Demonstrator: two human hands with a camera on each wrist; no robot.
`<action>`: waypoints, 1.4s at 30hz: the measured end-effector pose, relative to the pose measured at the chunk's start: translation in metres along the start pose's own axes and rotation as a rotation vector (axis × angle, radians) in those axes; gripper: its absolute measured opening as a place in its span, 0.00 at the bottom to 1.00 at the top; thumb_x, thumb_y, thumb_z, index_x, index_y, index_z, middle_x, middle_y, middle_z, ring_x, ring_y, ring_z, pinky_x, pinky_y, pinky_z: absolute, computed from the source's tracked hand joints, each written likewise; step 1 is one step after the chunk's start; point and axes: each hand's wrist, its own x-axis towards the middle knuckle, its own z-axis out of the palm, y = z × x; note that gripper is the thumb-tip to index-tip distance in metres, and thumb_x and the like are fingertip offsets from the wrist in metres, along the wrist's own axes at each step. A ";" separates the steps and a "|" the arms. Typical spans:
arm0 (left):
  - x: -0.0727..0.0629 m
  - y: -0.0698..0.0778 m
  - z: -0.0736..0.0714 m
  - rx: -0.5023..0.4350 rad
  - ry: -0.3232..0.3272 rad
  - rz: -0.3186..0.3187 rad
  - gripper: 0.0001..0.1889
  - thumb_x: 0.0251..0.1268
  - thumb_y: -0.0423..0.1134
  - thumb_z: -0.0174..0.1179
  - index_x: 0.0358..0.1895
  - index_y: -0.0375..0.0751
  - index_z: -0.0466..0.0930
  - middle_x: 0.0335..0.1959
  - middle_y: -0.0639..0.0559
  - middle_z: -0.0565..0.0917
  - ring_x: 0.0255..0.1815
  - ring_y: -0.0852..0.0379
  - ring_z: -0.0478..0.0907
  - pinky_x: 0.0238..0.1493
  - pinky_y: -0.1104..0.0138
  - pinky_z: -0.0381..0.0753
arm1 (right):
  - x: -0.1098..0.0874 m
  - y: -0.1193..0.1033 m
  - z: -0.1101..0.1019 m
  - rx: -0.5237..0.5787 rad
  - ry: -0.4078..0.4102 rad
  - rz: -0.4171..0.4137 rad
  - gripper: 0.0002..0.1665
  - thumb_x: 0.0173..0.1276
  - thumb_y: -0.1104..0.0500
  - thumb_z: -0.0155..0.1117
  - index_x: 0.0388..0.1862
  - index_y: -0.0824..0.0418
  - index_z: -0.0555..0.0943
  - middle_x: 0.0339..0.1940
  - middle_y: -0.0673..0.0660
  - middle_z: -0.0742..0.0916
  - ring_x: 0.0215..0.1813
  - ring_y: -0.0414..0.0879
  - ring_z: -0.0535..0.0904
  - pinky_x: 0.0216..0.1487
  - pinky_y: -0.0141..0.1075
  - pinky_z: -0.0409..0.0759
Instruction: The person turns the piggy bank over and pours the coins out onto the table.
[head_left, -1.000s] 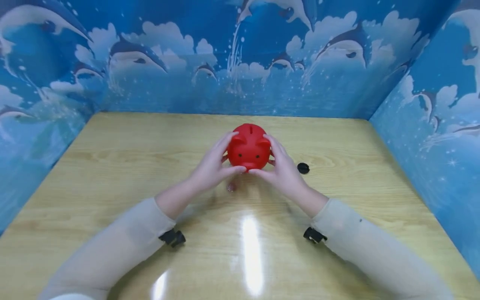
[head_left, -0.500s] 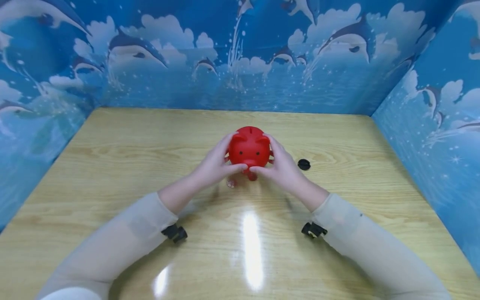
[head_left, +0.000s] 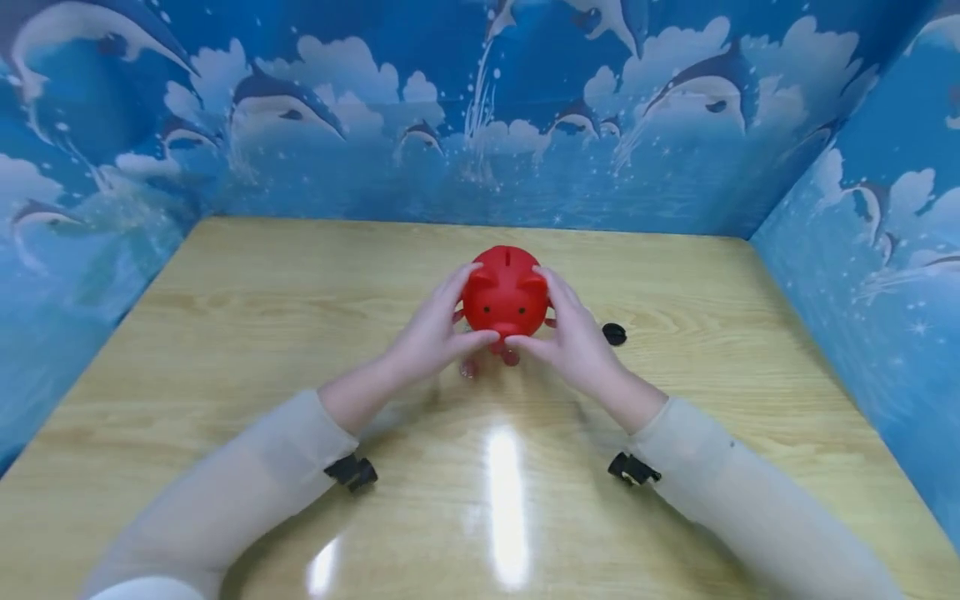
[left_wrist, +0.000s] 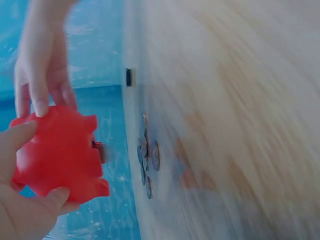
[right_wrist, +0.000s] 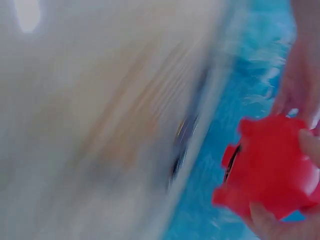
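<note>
A red piggy bank point(head_left: 506, 296) is held above the table, its coin slot on top and its snout towards me. My left hand point(head_left: 435, 321) grips one side and my right hand point(head_left: 567, 333) the other, thumbs near the snout. In the left wrist view, a blurred brownish coin-like piece point(left_wrist: 102, 151) shows at the bank's dark underside opening. Several coins point(left_wrist: 149, 150) lie on the table below, apart from the bank. The right wrist view is blurred, but the dark opening point(right_wrist: 232, 162) shows between the legs.
A round black plug point(head_left: 614, 334) lies on the wooden table point(head_left: 300, 275), right of the right hand. Blue dolphin-print walls point(head_left: 480, 150) stand at the table's back and sides. Each sleeve carries a small black wrist camera point(head_left: 352, 472).
Both hands keep their hold on the piggy bank, which shifts slightly up and down. Another coin-like spot now shows below the snout. The head view shifts a little.
</note>
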 end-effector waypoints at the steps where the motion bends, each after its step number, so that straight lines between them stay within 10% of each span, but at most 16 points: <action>1: 0.000 0.000 0.000 0.000 0.001 -0.001 0.43 0.51 0.39 0.70 0.70 0.51 0.55 0.64 0.54 0.64 0.62 0.56 0.63 0.49 0.62 0.78 | 0.000 0.001 0.000 -0.001 0.002 -0.004 0.51 0.54 0.59 0.73 0.72 0.54 0.55 0.66 0.55 0.67 0.63 0.50 0.66 0.49 0.45 0.79; 13: 0.001 0.002 0.000 -0.042 -0.006 0.011 0.42 0.53 0.39 0.69 0.70 0.52 0.55 0.63 0.56 0.65 0.62 0.57 0.63 0.49 0.63 0.78 | 0.000 -0.004 -0.004 -0.025 -0.001 -0.007 0.52 0.54 0.58 0.73 0.73 0.54 0.53 0.67 0.56 0.66 0.62 0.51 0.67 0.50 0.45 0.78; 20: -0.002 0.008 -0.003 0.102 0.145 0.255 0.44 0.51 0.36 0.70 0.70 0.44 0.54 0.71 0.48 0.54 0.67 0.51 0.59 0.53 0.58 0.76 | -0.004 -0.011 -0.007 -0.114 0.171 -0.237 0.53 0.53 0.63 0.74 0.72 0.60 0.54 0.73 0.59 0.58 0.67 0.55 0.63 0.52 0.45 0.77; 27: 0.000 0.007 0.000 0.042 0.037 0.037 0.44 0.50 0.37 0.70 0.70 0.48 0.54 0.64 0.52 0.65 0.62 0.56 0.64 0.49 0.64 0.78 | -0.002 -0.007 -0.005 -0.079 0.032 -0.037 0.51 0.54 0.58 0.73 0.72 0.56 0.55 0.67 0.58 0.66 0.62 0.52 0.67 0.49 0.44 0.79; 42: 0.002 -0.009 0.006 0.034 0.013 0.012 0.44 0.50 0.34 0.70 0.71 0.46 0.54 0.66 0.49 0.62 0.64 0.52 0.62 0.51 0.56 0.77 | 0.001 0.005 0.003 -0.091 -0.002 0.005 0.52 0.53 0.58 0.74 0.72 0.57 0.54 0.66 0.58 0.69 0.61 0.53 0.68 0.50 0.47 0.78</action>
